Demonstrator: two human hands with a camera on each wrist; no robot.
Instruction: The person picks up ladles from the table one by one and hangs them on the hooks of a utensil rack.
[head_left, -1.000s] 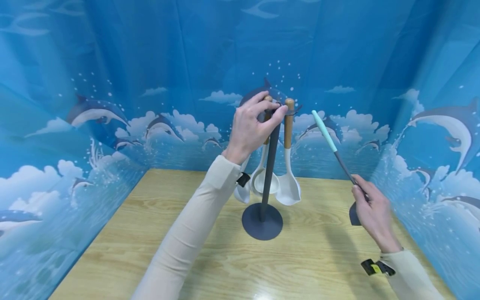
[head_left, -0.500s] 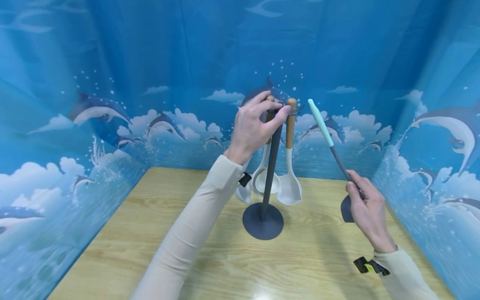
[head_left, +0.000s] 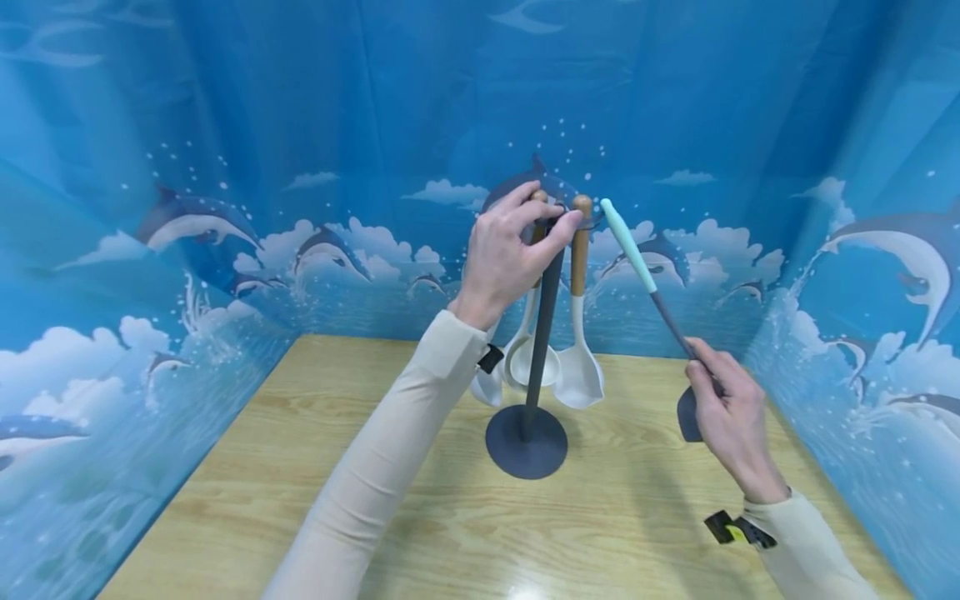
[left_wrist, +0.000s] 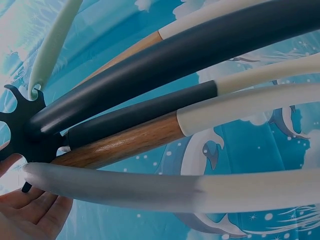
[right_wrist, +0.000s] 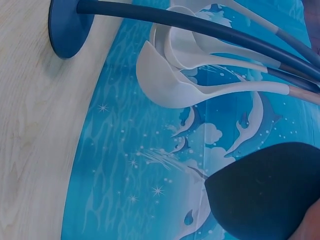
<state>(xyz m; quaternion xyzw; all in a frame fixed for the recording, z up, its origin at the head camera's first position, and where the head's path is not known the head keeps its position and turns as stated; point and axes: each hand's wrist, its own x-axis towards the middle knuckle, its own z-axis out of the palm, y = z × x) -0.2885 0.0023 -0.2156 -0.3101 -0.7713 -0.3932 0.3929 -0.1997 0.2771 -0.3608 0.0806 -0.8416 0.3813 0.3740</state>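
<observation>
My left hand [head_left: 501, 254] grips the top of a dark utensil stand [head_left: 540, 342], thumb and fingers around its hook ring. In the left wrist view, fingers [left_wrist: 45, 212] lie by the hooked plate [left_wrist: 30, 130]. My right hand [head_left: 729, 412] holds a spatula [head_left: 632, 248] by its dark shaft, the mint-green handle pointing up and left. Its dark head [right_wrist: 270, 192] hangs below the hand. The handle's looped end [left_wrist: 36, 90] is at a hook tip in the left wrist view; whether the hook passes through the loop I cannot tell.
Several white-headed utensils hang from the stand, among them a wooden-handled ladle [head_left: 581, 375] on the right. The stand's round base [head_left: 527, 454] sits on a wood-grain table [head_left: 315, 467]. A blue dolphin-print curtain [head_left: 375, 108] surrounds the table.
My right hand has moved left with the spatula, bringing its handle end up to the stand's right hook. My left hand keeps its hold on the stand's top.
</observation>
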